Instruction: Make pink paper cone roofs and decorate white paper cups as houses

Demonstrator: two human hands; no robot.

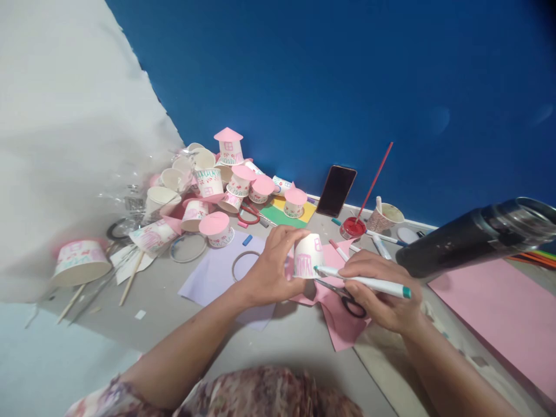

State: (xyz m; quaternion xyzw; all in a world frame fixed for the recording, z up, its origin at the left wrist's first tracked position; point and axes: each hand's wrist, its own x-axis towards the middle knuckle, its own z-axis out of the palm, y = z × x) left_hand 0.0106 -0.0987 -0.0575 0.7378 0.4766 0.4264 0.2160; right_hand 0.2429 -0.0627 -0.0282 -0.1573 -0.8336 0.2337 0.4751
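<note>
In the head view my left hand grips a white paper cup, turned upside down, between thumb and fingers. Pink drawing shows on the cup, a window and a door shape, with some green strokes near its rim. My right hand is closed around a white marker with a green end; the tip touches the cup low on its side. Under the hands lie scissors with dark handles and cut pink paper. A sheet of lilac paper is left of the cup.
Many decorated cups with pink cone roofs are heaped at the back left. A phone leans on the blue wall beside a red paint pot holding a red stick. A dark bottle and a pink sheet are at right.
</note>
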